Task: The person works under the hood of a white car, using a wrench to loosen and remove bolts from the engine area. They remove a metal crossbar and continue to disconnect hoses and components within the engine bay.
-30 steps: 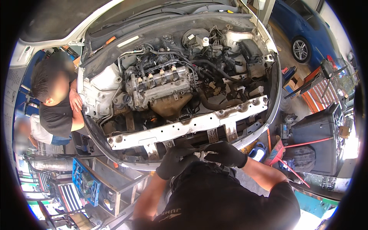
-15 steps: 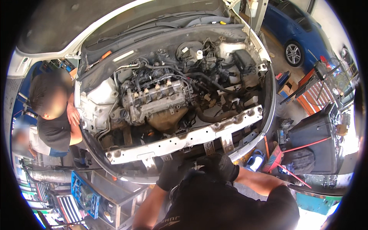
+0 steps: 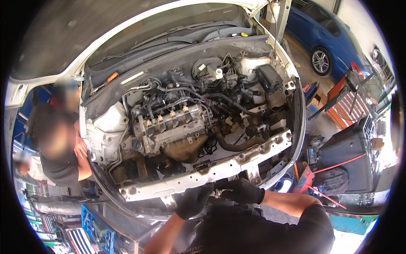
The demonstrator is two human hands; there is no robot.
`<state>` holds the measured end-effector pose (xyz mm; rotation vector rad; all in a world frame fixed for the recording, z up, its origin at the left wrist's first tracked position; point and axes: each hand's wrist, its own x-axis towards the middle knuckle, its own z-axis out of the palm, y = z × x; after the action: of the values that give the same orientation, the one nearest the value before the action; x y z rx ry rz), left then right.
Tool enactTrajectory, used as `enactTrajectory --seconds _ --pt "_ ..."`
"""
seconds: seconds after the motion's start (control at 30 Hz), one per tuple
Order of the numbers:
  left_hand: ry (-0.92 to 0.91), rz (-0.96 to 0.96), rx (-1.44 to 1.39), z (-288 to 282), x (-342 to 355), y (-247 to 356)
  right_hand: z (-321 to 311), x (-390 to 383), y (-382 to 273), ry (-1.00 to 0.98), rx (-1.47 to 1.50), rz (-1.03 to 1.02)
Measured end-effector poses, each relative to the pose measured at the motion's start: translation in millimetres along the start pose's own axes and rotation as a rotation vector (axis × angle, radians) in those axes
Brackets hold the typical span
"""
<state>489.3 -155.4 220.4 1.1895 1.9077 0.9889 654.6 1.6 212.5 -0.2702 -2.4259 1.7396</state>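
Left hand [image 3: 193, 202] and right hand [image 3: 244, 192] flank a small pale part [image 3: 217, 193] before the white crossbar [image 3: 211, 173], grip I can't tell; I judge close two-handed handling, next needing steadiness.

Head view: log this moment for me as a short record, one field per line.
Left hand: black-gloved, in front of the white crossbar
Right hand: black-gloved, close beside the left
Between hands: small pale part, too small to identify; grip unclear
Engine: exposed in the bay, behind the crossbar
Co-worker: dark shirt, at the bay's left side
Right background: blue car, red broom
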Motion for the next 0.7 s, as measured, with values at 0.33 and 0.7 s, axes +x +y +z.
enactTrajectory --seconds 0.33,0.7 --pt "-0.049 0.468 0.201 -38.0 137.6 8.6 -102.9 102.7 79.0 -0.430 0.354 0.298" --pt "0.718 -0.031 0.828 -196.5 326.3 -254.6 -482.2 320.0 192.9 0.689 -1.199 -0.066"
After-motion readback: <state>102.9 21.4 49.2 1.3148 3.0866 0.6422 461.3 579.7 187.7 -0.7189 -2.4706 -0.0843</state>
